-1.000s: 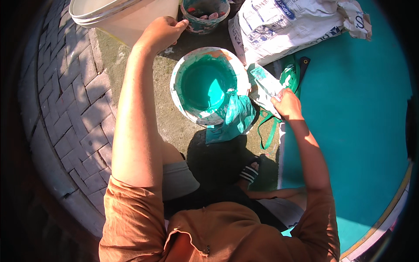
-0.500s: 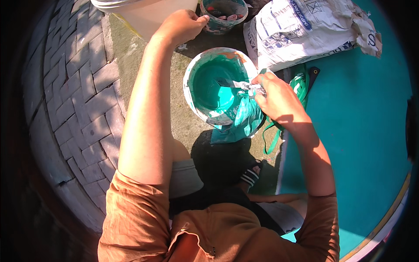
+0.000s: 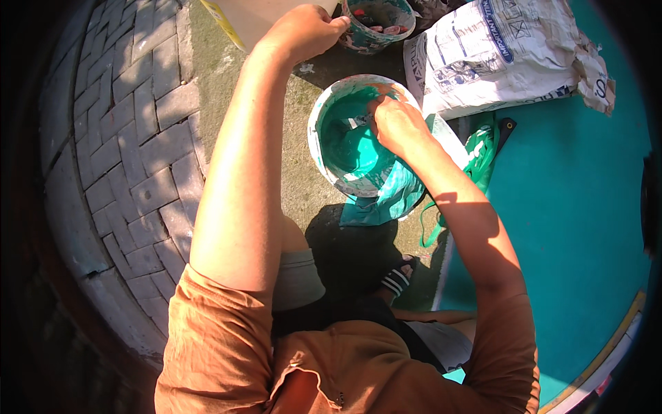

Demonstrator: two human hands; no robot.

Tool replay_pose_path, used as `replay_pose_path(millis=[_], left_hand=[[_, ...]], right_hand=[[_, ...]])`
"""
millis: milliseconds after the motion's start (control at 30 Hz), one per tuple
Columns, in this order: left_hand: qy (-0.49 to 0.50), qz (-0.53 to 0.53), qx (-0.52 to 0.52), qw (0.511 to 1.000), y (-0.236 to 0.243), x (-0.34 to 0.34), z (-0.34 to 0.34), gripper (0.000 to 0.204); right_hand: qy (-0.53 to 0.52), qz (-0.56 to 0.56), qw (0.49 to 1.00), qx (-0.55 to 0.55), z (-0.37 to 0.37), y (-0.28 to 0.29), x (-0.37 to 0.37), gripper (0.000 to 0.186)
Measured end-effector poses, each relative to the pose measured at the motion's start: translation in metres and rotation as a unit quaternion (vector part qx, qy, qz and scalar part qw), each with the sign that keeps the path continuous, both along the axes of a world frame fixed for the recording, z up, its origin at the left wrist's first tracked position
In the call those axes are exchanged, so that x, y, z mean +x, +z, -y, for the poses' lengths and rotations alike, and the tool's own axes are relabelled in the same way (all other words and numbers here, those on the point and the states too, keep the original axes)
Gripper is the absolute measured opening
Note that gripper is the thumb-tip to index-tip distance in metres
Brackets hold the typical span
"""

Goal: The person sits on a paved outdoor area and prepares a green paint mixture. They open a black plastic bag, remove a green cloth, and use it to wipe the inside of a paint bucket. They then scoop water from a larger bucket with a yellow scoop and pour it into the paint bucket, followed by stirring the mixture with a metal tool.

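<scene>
My right hand (image 3: 398,125) reaches over the rim of a white bucket (image 3: 314,141) and grips a paint-smeared flat-ended tool (image 3: 357,122). The tool tilts down into the bucket above teal paint (image 3: 367,157); whether it is a brush or a scraper is unclear. A teal paint-stained sheet (image 3: 376,209) hangs by the bucket's near right side. My left hand (image 3: 303,33) is closed beside a small paint-stained bucket (image 3: 369,47), its thumb close to that rim. The fingers are mostly hidden, so what they grip cannot be made out.
A large pale container (image 3: 252,17) stands at the top, by my left hand. To the right lies a crumpled white sack (image 3: 476,65), with a green strap (image 3: 483,148) below it. Paving bricks (image 3: 148,165) cover the left; a teal surface (image 3: 552,228) spans the right.
My right hand has moved left and slightly up, lowering the tool deeper into the bucket. The whole view has shifted a little, and my left hand stays by the small bucket.
</scene>
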State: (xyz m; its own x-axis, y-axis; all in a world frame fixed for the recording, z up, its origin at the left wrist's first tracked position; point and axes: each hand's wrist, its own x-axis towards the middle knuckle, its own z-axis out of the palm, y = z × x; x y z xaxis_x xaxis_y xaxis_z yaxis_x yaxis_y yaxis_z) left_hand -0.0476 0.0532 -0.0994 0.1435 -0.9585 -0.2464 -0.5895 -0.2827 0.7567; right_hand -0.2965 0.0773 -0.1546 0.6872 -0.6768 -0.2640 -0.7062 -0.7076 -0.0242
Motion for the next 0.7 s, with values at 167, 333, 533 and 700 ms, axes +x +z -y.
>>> replay_pose_path(millis=[167,333,533,700], left_hand=[[-0.004,0.001,-0.008,1.0,-0.003,0.002,0.0,0.05],[-0.008,-0.011,-0.001,1.0,-0.003,0.003,0.002,0.05],[-0.005,-0.002,0.01,1.0,-0.01,0.001,0.006,0.051],[-0.011,-0.002,-0.011,1.0,-0.014,0.0,0.008,0.051]], right_hand=[[-0.019,0.015,0.998,-0.054,0.001,0.015,-0.008,0.015],[0.016,-0.027,0.999,-0.034,-0.013,0.01,-0.025,0.013],[0.011,-0.022,0.998,0.053,-0.042,0.024,-0.01,0.008],[-0.044,0.01,0.997,0.069,-0.042,0.023,0.007,0.007]])
